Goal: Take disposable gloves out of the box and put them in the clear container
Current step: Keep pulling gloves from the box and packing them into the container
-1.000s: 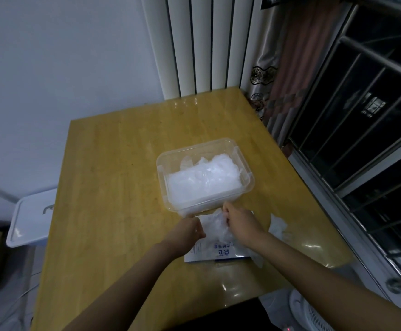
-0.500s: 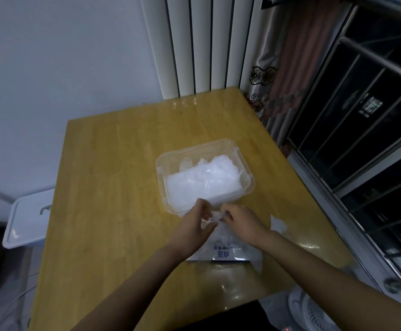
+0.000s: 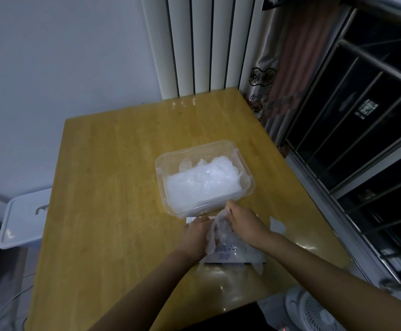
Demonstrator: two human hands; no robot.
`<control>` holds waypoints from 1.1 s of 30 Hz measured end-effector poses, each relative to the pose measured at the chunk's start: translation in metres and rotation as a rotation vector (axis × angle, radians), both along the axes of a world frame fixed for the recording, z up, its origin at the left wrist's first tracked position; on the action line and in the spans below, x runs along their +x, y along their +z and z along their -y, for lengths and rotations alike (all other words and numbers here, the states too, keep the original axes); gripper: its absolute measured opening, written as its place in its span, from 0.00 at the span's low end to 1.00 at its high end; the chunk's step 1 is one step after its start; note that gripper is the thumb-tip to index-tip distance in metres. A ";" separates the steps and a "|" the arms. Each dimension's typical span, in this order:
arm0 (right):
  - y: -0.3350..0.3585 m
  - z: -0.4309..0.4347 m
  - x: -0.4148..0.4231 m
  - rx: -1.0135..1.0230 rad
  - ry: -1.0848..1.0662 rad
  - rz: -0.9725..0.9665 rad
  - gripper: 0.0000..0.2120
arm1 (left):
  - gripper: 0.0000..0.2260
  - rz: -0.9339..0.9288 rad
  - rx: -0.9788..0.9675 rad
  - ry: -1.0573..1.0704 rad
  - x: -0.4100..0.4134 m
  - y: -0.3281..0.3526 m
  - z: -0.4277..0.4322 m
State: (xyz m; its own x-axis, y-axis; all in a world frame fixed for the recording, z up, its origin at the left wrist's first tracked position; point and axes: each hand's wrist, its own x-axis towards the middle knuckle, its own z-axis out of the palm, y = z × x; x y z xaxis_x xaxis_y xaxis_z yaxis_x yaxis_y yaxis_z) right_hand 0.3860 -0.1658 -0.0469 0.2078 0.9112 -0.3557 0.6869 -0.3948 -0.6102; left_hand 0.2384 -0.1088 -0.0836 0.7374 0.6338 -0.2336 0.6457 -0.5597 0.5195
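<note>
A clear plastic container (image 3: 243,163) sits mid-table with a pile of thin translucent gloves (image 3: 202,182) inside. Just in front of it lies the flat white glove box (image 3: 228,255) with blue print. My left hand (image 3: 196,236) and my right hand (image 3: 245,220) are both over the box, each gripping the same crumpled translucent glove (image 3: 218,231) held between them above the box. Part of the box is hidden under my hands and the glove.
The yellow wooden table (image 3: 104,187) has a loose bit of white film (image 3: 277,225) to the right of my right hand. A white lidded bin (image 3: 23,220) stands left of the table, a white fan (image 3: 314,311) below right. Window bars (image 3: 361,115) are at right.
My hands first closed in together over the box, then drew slightly apart and toward me, with a crumpled glove now bunched up between them.
</note>
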 end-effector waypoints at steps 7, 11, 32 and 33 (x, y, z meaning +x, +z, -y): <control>0.010 -0.004 0.017 0.081 -0.158 0.133 0.05 | 0.11 -0.009 0.044 0.014 0.002 -0.006 -0.007; 0.011 -0.004 0.021 0.116 -0.244 0.154 0.04 | 0.11 -0.087 0.037 0.054 0.004 -0.010 -0.011; 0.077 -0.059 0.033 0.429 -0.265 0.052 0.19 | 0.20 0.375 -0.111 0.205 0.004 0.074 -0.036; 0.077 -0.062 0.030 0.443 -0.257 0.031 0.19 | 0.25 0.357 -0.148 0.213 0.005 0.077 -0.039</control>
State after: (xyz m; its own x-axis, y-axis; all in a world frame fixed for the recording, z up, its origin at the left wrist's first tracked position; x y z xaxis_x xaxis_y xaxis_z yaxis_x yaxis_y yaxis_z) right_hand 0.4162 -0.1039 0.0304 0.4489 0.8913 0.0635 0.6224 -0.2609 -0.7379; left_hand 0.2431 -0.0699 -0.0067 0.6449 0.7592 -0.0875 0.5042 -0.3366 0.7953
